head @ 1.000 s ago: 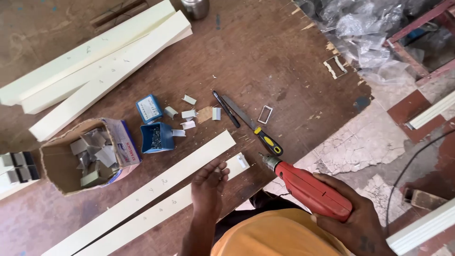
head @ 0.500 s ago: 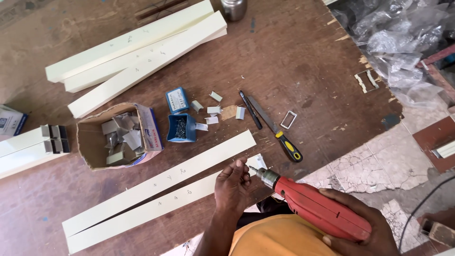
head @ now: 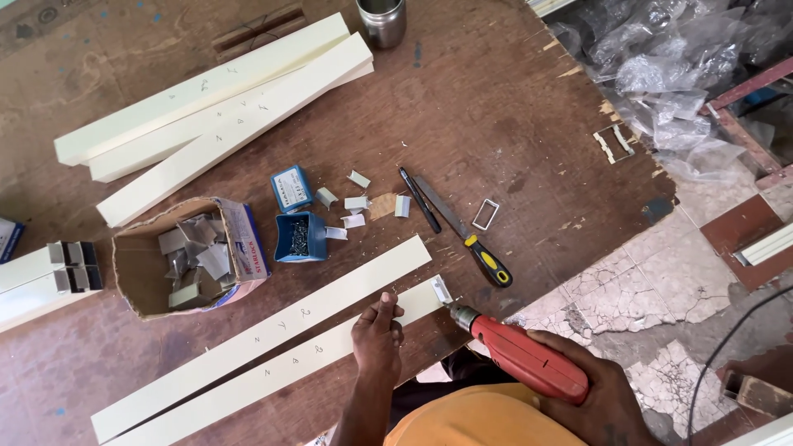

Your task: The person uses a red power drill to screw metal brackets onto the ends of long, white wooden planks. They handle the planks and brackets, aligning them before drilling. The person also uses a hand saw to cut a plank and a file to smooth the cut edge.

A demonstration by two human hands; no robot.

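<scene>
1. My right hand point(head: 607, 396) is wrapped tight around a red power drill point(head: 529, 359), whose bit meets a small metal bracket point(head: 442, 289) at the near end of the lower cream strip point(head: 273, 376).
2. My left hand point(head: 377, 334) lies flat, fingers loosely together, pressing that strip down on the brown worktable point(head: 496, 107); it grips nothing.
3. I judge the work early: this bracket is at the drill, and I see no bracket on the other cream strip point(head: 264, 334) just beside it. Whether a screw is already in, I cannot tell.
4. Further out lie a yellow-handled file point(head: 462, 231) and a dark pen point(head: 420, 200), near the strip ends but apart from the drill.
5. Loose grey clips point(head: 357, 202), an open blue box of screws point(head: 299, 236) and its lid point(head: 291, 188) sit beyond the strips.
6. A cardboard box point(head: 239, 235) holds more grey pieces.
7. Cream channel lengths point(head: 223, 107) are stacked at the far side, with a steel cup point(head: 382, 21) past them.
8. Nothing crowds the drill; the table edge is close beneath it.
</scene>
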